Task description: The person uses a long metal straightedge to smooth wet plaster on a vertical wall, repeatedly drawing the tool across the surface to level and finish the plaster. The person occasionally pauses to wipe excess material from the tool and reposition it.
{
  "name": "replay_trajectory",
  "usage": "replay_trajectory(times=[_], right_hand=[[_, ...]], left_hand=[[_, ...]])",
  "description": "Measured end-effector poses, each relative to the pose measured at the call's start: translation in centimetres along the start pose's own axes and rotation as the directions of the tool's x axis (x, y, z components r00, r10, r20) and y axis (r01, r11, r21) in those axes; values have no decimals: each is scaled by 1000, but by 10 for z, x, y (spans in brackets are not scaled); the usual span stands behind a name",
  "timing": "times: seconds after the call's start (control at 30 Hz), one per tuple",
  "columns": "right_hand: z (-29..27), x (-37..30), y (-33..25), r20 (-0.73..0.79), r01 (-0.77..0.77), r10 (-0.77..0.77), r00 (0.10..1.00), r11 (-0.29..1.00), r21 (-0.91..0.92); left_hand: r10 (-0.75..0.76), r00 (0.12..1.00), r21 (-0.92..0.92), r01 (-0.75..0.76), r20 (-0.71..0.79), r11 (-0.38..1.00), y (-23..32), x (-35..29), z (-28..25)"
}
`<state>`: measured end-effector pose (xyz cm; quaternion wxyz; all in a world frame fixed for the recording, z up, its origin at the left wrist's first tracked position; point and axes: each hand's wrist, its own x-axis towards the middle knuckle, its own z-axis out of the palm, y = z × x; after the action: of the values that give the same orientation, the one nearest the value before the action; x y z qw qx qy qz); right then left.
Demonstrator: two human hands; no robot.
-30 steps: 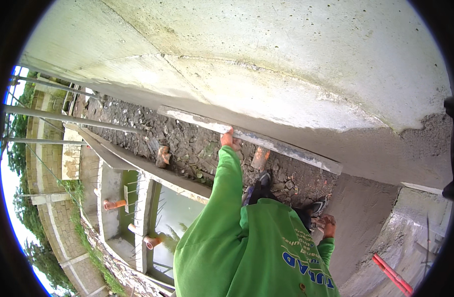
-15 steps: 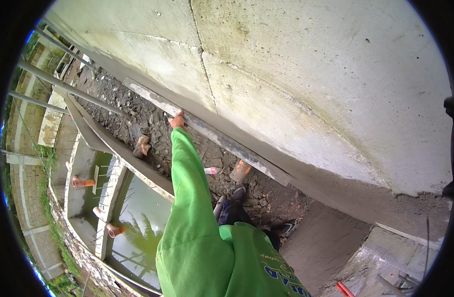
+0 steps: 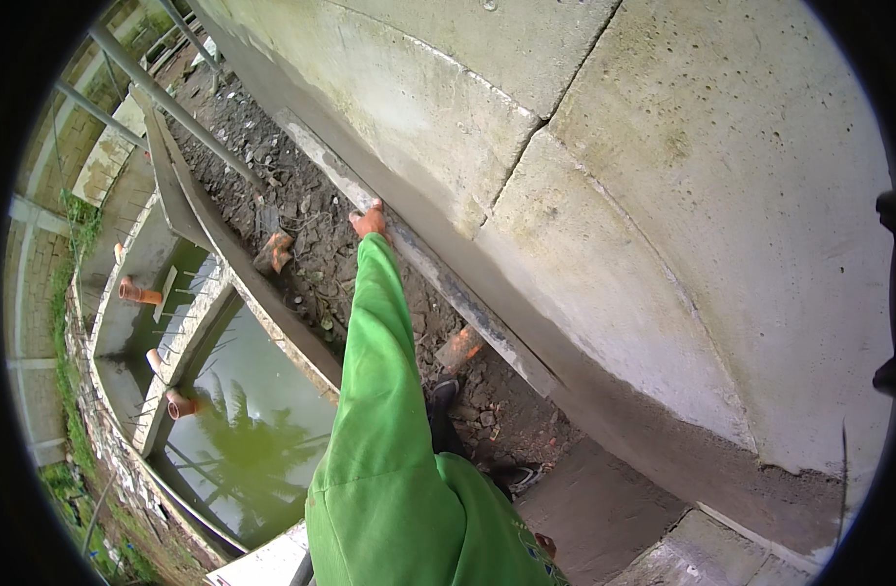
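Note:
My left arm, in a green sleeve, reaches out from the lower edge. At its end my left hand [image 3: 368, 219] is closed over the edge of a long, mortar-smeared wooden plank [image 3: 430, 273]. The plank stretches along the foot of a concrete wall [image 3: 653, 195], beside a band of smooth grey mortar [image 3: 604, 408]. Part of my right hand [image 3: 545, 544] shows low in the view, beside my shirt; its fingers are hidden. A mud-stained orange block [image 3: 459, 348] touches or lies close to the plank's near side; I cannot tell which.
Rubble and dark soil [image 3: 301, 230] cover the strip left of the plank, with another broken orange piece [image 3: 274, 252] on it. A concrete-edged pool of green water [image 3: 257, 430] lies further left. Metal poles [image 3: 165, 98] slant across the upper left. My shoes [image 3: 516, 477] stand on the soil.
The view has turned and shifted, so the wall fills more of the right. My left hand stays on the plank. Part of my right hand has come into view at the bottom.

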<state>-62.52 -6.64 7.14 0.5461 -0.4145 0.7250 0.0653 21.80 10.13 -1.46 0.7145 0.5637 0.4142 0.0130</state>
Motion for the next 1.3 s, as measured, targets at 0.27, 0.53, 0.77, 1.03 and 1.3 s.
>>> replay_trajectory(times=[0.27, 0.53, 0.77, 1.03, 1.3], right_hand=[[-7, 17, -3, 65, 177, -167, 984, 966, -189], [-43, 79, 111, 438, 713, -718, 541, 114, -692], [-10, 38, 57, 394, 603, -502, 770, 371, -706], [16, -4, 39, 40, -21, 16, 999, 990, 137], [40, 31, 85, 50, -86, 72, 996, 915, 394]], left_hand=[[111, 994, -29, -111, -2, 993, -21, 36, -8], [52, 996, 121, -62, 78, 991, -76, -26, -7], [-54, 979, 38, 47, 195, 998, -199, -116, -30], [-116, 965, -45, 130, 234, 990, -196, -218, -50], [-125, 971, 80, 111, 202, 991, -78, -190, -36]])
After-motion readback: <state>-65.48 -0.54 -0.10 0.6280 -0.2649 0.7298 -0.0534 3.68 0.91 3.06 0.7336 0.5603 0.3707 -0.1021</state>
